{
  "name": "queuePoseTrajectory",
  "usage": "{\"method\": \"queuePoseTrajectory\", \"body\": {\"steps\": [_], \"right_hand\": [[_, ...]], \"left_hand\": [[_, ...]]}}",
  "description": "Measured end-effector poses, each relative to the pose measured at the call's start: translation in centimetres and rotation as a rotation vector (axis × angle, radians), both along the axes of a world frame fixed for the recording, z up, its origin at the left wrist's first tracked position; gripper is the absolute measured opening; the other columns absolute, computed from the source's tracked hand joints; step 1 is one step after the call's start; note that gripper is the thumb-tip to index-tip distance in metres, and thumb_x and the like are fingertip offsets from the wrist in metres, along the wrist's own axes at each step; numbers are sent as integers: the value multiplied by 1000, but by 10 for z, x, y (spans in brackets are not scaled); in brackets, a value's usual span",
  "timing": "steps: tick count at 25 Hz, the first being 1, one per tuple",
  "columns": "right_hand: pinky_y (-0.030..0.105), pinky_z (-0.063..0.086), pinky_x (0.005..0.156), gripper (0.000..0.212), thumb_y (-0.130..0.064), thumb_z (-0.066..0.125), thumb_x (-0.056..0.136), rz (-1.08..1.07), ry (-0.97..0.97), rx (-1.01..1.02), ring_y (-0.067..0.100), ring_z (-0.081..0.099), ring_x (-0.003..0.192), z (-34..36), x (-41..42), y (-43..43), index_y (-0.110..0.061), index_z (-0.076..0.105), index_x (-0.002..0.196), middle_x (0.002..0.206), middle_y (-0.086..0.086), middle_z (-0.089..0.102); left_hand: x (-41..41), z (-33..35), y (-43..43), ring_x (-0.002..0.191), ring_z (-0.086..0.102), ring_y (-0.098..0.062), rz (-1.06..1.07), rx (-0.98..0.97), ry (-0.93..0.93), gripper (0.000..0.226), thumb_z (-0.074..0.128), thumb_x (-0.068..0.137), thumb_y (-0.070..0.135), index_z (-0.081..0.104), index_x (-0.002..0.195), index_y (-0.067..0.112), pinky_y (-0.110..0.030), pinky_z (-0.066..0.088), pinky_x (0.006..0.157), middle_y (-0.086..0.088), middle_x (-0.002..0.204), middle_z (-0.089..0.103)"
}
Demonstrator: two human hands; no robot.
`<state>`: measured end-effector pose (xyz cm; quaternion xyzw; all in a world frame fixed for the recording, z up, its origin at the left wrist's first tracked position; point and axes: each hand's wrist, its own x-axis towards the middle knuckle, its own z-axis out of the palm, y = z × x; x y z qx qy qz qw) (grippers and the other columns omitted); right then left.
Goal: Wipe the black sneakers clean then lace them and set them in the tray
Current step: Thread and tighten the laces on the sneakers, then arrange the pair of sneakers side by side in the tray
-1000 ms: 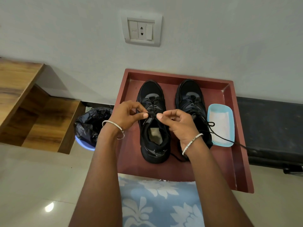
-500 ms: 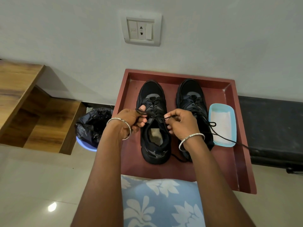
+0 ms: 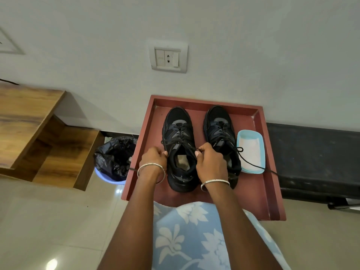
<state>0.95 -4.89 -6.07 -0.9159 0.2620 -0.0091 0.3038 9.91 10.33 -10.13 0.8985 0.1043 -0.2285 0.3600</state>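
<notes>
Both hands, the left hand [image 3: 155, 155] and right hand [image 3: 209, 161], pinch the lace [image 3: 180, 142] of the left sneaker [image 3: 180, 133] standing in the tray [image 3: 251, 191]; uneven pulling could slip it loose, and the right sneaker [image 3: 219, 125] trails an untied lace.

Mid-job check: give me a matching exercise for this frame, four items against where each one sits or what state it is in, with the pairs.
Column 1
1. left sneaker
2. right sneaker
3. light blue dish
4. black bin bag

Column 2
A. outside the red tray, off its left side
B. in the tray, along its right wall
C. lace ends pulled apart by the left hand and right hand
D. lace trailing loose over the tray's right edge

Pairs: 1-C, 2-D, 3-B, 4-A
</notes>
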Motion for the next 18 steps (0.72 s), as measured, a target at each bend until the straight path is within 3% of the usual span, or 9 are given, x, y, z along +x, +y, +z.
{"method": "queuePoseTrajectory", "body": {"steps": [4, 6, 10, 12, 15, 18], "right_hand": [[37, 47, 76, 19, -28, 46, 103, 41, 73, -119, 38, 65, 99, 18, -44, 13, -17, 53, 117, 107, 15, 69], [36, 49, 81, 20, -25, 48, 103, 55, 199, -121, 37, 64, 106, 16, -62, 18, -14, 55, 118, 114, 16, 67], [37, 49, 89, 25, -18, 49, 99, 183, 371, -138, 39, 60, 114, 16, -93, 25, -7, 62, 117, 123, 18, 63], [37, 50, 85, 21, -20, 52, 97, 123, 244, -110, 39, 63, 109, 15, -104, 26, -9, 66, 109, 116, 17, 67], [31, 47, 73, 13, -8, 56, 92, -153, -176, 43, 33, 66, 94, 11, -118, 27, -10, 67, 100, 97, 13, 71], [28, 46, 79, 46, 3, 64, 82, -320, -403, 97, 28, 61, 103, 6, -125, 23, -11, 56, 125, 114, 13, 61]], "left_hand": [[-44, 28, -3, 89, 64, -38, -54, 73, -179, 13, 48, 97, 16, 57, 105, 18, -38, 50, 79, -13, 98, 68], [-63, 35, -2, 90, 63, -39, -108, 101, -221, 18, 48, 98, 14, 54, 114, 18, -38, 47, 76, -16, 101, 68], [-97, 54, -3, 106, 61, -40, -240, 140, -271, 31, 55, 98, 19, 51, 128, 13, -42, 48, 86, -18, 116, 66], [-111, 63, -4, 112, 59, -37, -265, 110, -264, 33, 58, 97, 24, 53, 127, 11, -40, 46, 87, -15, 122, 64], [-128, 70, -7, 112, 59, -33, -237, -3, -258, 43, 64, 93, 28, 51, 130, 11, -37, 46, 90, -14, 128, 60], [-139, 65, -17, 116, 57, -36, -225, -96, -275, 61, 74, 86, 28, 43, 138, 20, -43, 47, 99, -15, 136, 50]]}}
